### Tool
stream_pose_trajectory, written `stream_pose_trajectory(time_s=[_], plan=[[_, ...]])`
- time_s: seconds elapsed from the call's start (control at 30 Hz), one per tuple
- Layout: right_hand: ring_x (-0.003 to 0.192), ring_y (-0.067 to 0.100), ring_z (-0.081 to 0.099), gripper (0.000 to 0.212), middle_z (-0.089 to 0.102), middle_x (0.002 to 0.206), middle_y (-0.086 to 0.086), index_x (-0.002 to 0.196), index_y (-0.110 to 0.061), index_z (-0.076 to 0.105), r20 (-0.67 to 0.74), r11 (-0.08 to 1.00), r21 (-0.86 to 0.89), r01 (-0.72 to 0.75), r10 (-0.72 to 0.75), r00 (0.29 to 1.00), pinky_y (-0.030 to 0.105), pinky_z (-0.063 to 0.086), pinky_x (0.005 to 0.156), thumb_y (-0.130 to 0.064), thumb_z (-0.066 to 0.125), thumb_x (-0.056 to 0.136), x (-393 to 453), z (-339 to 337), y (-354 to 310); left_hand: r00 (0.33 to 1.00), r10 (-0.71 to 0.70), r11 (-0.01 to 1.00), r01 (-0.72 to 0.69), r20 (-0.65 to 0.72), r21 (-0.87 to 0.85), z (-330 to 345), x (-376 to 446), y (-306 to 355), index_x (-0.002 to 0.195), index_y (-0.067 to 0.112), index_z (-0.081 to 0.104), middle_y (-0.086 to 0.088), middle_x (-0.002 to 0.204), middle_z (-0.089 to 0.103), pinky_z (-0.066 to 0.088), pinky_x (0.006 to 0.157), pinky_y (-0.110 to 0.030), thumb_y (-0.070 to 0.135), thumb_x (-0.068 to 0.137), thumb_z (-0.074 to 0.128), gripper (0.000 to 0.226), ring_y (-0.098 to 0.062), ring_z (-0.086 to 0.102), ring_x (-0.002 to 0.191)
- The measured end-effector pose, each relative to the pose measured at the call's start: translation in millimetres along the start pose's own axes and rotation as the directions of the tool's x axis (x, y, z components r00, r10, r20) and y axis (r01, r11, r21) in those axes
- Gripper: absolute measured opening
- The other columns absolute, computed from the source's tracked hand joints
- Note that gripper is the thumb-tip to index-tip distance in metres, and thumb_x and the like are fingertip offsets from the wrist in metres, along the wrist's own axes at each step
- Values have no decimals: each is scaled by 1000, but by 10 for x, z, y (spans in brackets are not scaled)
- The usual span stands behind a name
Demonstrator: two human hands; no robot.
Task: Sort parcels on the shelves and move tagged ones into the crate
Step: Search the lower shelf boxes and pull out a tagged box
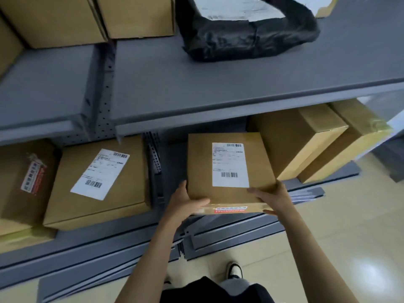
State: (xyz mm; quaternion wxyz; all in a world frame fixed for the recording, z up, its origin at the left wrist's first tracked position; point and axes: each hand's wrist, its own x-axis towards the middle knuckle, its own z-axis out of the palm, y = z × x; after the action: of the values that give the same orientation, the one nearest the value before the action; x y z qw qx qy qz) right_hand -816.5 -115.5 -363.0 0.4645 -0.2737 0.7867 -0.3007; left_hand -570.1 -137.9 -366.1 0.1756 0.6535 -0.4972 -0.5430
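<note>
A flat brown cardboard parcel (pixel 203 169) with a white barcode label on top and a red-and-white sticker on its front edge sits at the front of the lower shelf. My left hand (pixel 185 203) grips its near left corner, thumb along the side. My right hand (pixel 272 199) holds its near right corner, thumb on top beside the label. No crate is in view.
Another labelled box (pixel 96 184) and a taped box (pixel 24 182) lie to the left on the lower grey shelf (pixel 91 248). Two plain boxes (pixel 306 141) stand to the right. On the upper shelf (pixel 196 92) rest a black plastic bag parcel (pixel 244 38) and more boxes (pixel 54 18).
</note>
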Motion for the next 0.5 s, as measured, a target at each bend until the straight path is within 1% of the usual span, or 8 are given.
stream_pose_trajectory(time_s=[0.07, 0.1, 0.17, 0.2, 0.27, 0.3, 0.4, 0.5], plan=[[120, 34, 49, 100, 48, 129, 11, 138, -17, 30, 37, 994, -95, 62, -59, 998, 53, 46, 97, -36, 86, 58, 71, 13, -8, 998, -16, 999, 13, -64, -42, 22, -6, -7, 117, 29, 43, 10, 107, 57, 42, 68, -16, 27, 65, 80, 64, -8, 56, 93], [117, 35, 49, 100, 47, 127, 12, 137, -17, 31, 53, 985, -140, 101, -94, 994, 53, 46, 96, -37, 86, 57, 105, 34, -32, 994, -26, 997, 18, -103, -80, 13, -22, -14, 114, 29, 44, 15, 98, 57, 40, 61, -10, 21, 65, 81, 62, -6, 58, 92], [116, 34, 50, 97, 46, 128, 11, 134, -15, 33, 103, 971, -170, 171, -155, 982, 50, 44, 98, -33, 87, 56, 163, 92, -93, 980, -52, 990, 25, -190, -141, -29, -93, -34, 123, 24, 44, 20, 92, 56, 40, 57, -3, 12, 65, 82, 70, 2, 56, 84], [117, 33, 49, 96, 46, 129, 10, 133, -14, 33, 134, 963, -176, 203, -181, 974, 47, 43, 101, -32, 88, 55, 187, 133, -123, 970, -73, 985, 33, -232, -170, -55, -137, -44, 131, 19, 41, 15, 101, 57, 43, 64, -4, 11, 65, 82, 79, 2, 55, 84], [119, 31, 46, 92, 44, 130, 8, 131, -16, 34, 192, 943, -206, 262, -224, 956, 41, 39, 102, -34, 87, 57, 208, 219, -179, 947, -125, 976, 63, -297, -210, -117, -206, -61, 142, 13, 29, -1, 126, 53, 47, 88, -22, 10, 64, 83, 95, -11, 56, 102], [120, 30, 44, 91, 42, 129, 7, 131, -17, 33, 219, 936, -204, 286, -241, 946, 39, 38, 101, -34, 85, 59, 214, 260, -201, 937, -138, 972, 65, -321, -226, -148, -233, -61, 144, 13, 27, -5, 130, 51, 46, 92, -28, 8, 64, 83, 97, -15, 54, 105], [126, 32, 35, 85, 38, 124, 3, 138, -16, 28, 296, 930, -148, 336, -283, 912, 41, 37, 101, -26, 78, 70, 225, 358, -221, 923, -145, 965, 53, -357, -257, -239, -258, -16, 144, 10, 26, -9, 128, 53, 43, 88, -27, 0, 64, 80, 97, -15, 51, 99], [129, 33, 34, 83, 36, 134, 9, 142, -14, 24, 345, 929, -111, 353, -297, 890, 43, 37, 104, -23, 74, 76, 235, 405, -190, 925, -158, 965, 71, -345, -253, -327, -227, 21, 146, 8, 21, -11, 137, 47, 41, 101, -35, -1, 64, 80, 101, -24, 49, 117]])
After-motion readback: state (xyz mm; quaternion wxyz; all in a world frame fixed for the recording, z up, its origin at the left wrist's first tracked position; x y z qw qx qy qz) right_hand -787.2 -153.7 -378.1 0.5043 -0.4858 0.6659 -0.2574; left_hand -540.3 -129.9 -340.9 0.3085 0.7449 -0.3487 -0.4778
